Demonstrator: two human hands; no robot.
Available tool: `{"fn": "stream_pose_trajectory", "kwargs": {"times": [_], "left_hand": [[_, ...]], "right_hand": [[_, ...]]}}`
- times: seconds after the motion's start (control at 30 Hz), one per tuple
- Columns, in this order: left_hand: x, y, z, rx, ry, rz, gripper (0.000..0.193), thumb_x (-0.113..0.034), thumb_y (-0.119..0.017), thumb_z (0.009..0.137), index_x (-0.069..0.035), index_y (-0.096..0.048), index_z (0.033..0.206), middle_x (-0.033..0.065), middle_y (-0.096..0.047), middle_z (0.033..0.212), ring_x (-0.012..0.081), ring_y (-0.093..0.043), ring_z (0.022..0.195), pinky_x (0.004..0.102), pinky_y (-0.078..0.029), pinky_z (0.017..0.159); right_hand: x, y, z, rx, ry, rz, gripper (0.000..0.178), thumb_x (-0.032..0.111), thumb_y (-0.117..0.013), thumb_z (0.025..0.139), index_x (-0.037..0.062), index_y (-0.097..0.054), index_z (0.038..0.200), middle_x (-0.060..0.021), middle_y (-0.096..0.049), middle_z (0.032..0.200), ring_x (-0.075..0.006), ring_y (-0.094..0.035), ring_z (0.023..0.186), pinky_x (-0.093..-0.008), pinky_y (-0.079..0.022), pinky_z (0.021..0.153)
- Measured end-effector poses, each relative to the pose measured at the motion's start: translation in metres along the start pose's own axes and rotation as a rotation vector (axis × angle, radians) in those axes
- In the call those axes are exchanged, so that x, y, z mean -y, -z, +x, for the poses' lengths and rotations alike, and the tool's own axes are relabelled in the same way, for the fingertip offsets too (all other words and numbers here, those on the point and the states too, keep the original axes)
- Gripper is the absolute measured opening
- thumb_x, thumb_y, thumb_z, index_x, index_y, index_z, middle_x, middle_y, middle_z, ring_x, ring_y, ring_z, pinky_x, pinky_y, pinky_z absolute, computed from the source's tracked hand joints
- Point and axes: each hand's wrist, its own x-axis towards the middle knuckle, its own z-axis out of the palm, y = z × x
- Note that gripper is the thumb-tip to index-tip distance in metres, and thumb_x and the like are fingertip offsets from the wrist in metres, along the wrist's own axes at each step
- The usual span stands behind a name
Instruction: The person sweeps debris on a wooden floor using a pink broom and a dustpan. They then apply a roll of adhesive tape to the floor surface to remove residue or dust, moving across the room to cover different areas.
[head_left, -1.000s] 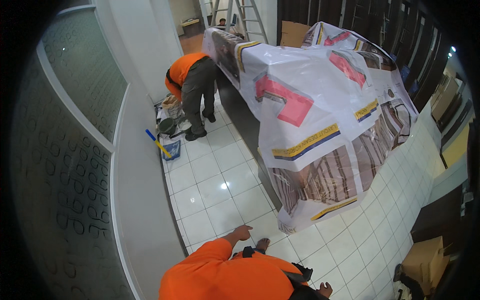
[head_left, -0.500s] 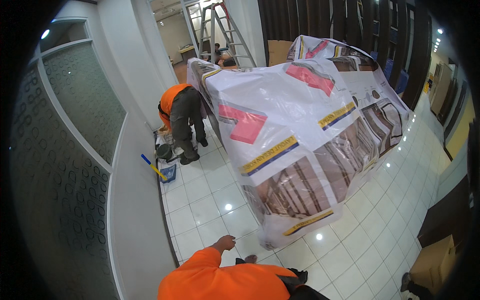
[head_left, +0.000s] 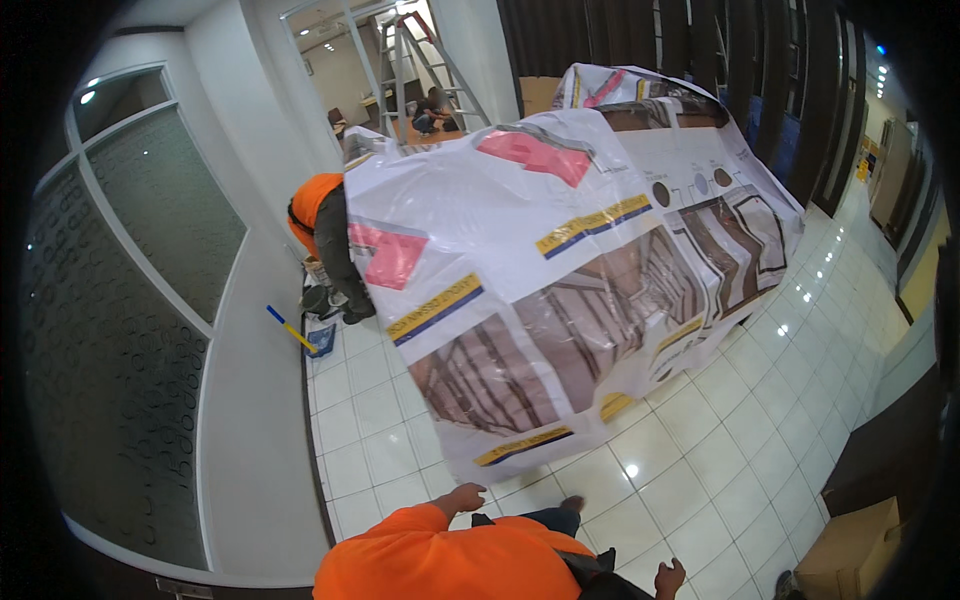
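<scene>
A large printed sheet [head_left: 590,275], white with pink, yellow and brown panels, lies draped in front of the wearer, over tiled floor [head_left: 700,490]; what bears it is hidden. Judged by its lie, spreading is largely done: the sheet covers a broad area, though creases remain unsmoothed and the near edge hangs loose; no fastening is discernible. The left hand [head_left: 465,497] is at this near edge, one finger extended and the rest bent; whether it touches or grips cannot be told. The right hand [head_left: 670,578], well apart from the sheet, has loosely curled fingers and holds nothing visible. Left of the sheet, a co-worker [head_left: 315,210] in orange bends, hands hidden, near a dark bucket [head_left: 316,300] and a blue dustpan [head_left: 322,341]. Behind the sheet stands a stepladder [head_left: 398,85].
</scene>
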Motion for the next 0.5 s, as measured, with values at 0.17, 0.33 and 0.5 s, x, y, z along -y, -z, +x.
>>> {"fn": "stream_pose_trajectory", "kwargs": {"times": [0.17, 0.33, 0.5], "left_hand": [[-0.084, -0.003, 0.044, 0.112, 0.134, 0.068, 0.052, -0.025, -0.051, 0.075, -0.008, -0.054, 0.124, 0.016, -0.052, 0.126, 0.031, -0.049, 0.117, 0.0371, -0.039, 0.099], [-0.227, 0.0, 0.164, 0.298, 0.059, 0.243, 0.057, -0.025, -0.052, 0.074, -0.009, -0.049, 0.128, 0.0166, -0.051, 0.127, 0.0304, -0.048, 0.118, 0.037, -0.039, 0.1], [-0.419, 0.022, 0.277, 0.127, -0.312, 0.235, 0.054, -0.03, -0.053, 0.078, -0.01, -0.049, 0.128, 0.0195, -0.052, 0.124, 0.0319, -0.05, 0.115, 0.0384, -0.039, 0.098]], "right_hand": [[0.045, 0.064, 0.081, 0.068, -0.237, 0.243, 0.046, 0.014, -0.064, 0.072, -0.0076, -0.056, 0.113, -0.0199, -0.065, 0.082, -0.0267, -0.063, 0.073, -0.0358, -0.05, 0.069], [-0.023, 0.11, 0.136, 0.127, -0.317, 0.12, 0.046, 0.015, -0.066, 0.072, -0.0068, -0.057, 0.112, -0.0183, -0.066, 0.083, -0.03, -0.064, 0.08, -0.0382, -0.05, 0.079], [-0.088, 0.165, 0.158, -0.081, -0.428, -0.136, 0.044, 0.015, -0.066, 0.072, -0.0032, -0.059, 0.111, -0.016, -0.067, 0.079, -0.0356, -0.063, 0.084, -0.0389, -0.05, 0.081]]}}
